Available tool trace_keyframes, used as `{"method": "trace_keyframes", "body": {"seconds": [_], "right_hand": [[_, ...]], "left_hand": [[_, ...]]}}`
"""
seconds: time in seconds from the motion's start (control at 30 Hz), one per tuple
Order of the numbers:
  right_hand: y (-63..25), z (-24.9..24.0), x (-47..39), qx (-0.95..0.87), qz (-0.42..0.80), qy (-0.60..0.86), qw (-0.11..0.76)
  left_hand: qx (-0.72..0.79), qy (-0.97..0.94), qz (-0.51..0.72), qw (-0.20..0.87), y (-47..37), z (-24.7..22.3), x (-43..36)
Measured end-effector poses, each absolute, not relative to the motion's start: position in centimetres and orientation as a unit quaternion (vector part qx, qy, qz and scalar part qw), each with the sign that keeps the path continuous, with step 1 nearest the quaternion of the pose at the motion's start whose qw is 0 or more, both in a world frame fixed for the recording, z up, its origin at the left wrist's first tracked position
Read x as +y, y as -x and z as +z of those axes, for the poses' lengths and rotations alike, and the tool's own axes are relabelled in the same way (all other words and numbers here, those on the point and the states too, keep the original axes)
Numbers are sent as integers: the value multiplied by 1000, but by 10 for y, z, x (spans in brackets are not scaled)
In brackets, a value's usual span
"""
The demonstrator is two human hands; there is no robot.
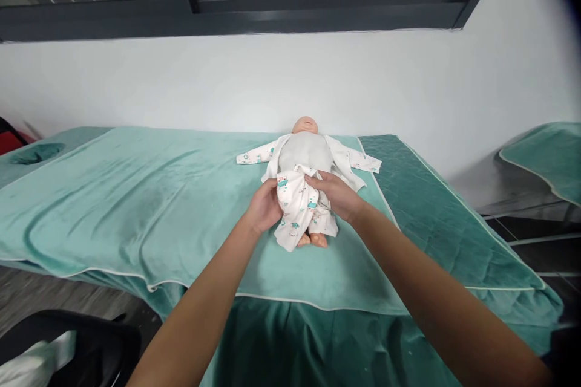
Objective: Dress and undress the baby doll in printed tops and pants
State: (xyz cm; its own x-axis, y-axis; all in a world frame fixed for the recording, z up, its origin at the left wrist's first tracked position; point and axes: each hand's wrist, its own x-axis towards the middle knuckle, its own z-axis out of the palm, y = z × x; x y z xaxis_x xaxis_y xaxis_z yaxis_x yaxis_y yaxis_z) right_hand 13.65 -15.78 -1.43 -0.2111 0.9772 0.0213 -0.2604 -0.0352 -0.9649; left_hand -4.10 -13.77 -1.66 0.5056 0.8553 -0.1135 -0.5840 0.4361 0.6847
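Left grip is pinching printed cloth at 9 o'clock, right grip at 3, so any lopsided tug's risking twists.

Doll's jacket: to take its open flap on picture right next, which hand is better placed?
Probably the right hand: it is close beside that flap, while the left hand is across the doll. Both hold the patterned cloth, so the right would release first.

One doll; two feet
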Motion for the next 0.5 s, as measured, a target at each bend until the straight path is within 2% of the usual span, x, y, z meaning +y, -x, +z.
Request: {"method": "trace_keyframes", "body": {"seconds": [0.2,0.37,0.43,0.5], "right_hand": [[-132,-21,-155,-522,500,467,510],[-125,-24,-154,-575,398,508,502],[-124,-23,-155,-575,395,518,495],[-126,-20,-159,-572,441,507,471]], "left_hand": [[203,-356,441,798,44,-30,-136],[216,-415,469,749,40,-22,-144],[252,-422,493,718,37,-16,-147],[280,-406,520,697,33,-14,-147]]}}
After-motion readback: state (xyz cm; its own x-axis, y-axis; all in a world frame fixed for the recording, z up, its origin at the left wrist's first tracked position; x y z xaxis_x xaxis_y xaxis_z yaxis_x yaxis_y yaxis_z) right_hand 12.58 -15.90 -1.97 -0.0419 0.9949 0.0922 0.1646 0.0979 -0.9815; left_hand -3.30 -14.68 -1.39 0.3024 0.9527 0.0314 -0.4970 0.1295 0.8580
